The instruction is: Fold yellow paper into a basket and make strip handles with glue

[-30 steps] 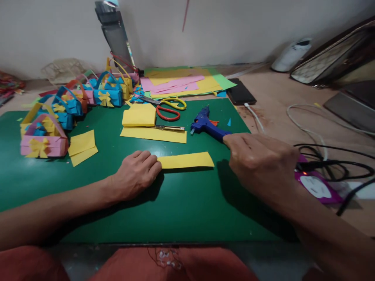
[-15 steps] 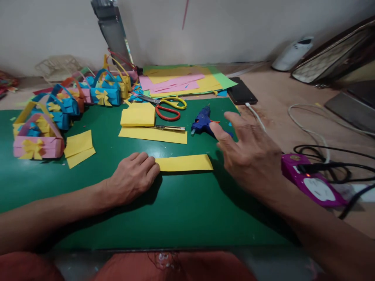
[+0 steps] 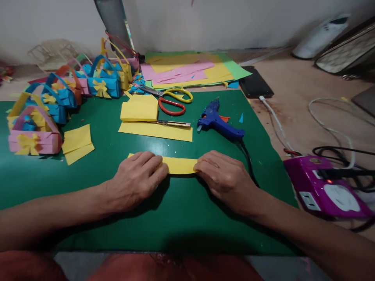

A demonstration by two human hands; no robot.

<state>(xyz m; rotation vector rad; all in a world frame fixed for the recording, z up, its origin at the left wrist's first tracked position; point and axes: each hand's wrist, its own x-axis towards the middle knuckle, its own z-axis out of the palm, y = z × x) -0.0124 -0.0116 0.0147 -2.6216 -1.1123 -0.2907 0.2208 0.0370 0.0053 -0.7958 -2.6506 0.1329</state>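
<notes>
A yellow paper strip (image 3: 180, 165) lies crosswise on the green mat (image 3: 181, 218). My left hand (image 3: 140, 177) is closed over its left part, and a small corner shows beyond the knuckles. At the strip's right end, my right hand (image 3: 224, 179) pinches the paper, fingertips pressed together. Behind the hands sits a folded yellow paper piece (image 3: 139, 108) on a flat yellow strip (image 3: 155, 131), with a slim cutter knife (image 3: 174, 123) along its edge. A blue glue gun (image 3: 219, 121) lies beyond my right hand.
Scissors (image 3: 172, 106) with red and yellow handles lie at the back. Several small paper baskets (image 3: 35, 142) stand at the left, near yellow paper pieces (image 3: 77, 142). Coloured sheets (image 3: 193, 72), a phone (image 3: 256, 82) and a purple power strip (image 3: 325, 191) with cables lie behind and right.
My right hand has come down from above, near the glue gun, and now grips the strip's right end. My left hand has shifted slightly right along the strip. The view has tilted a little.
</notes>
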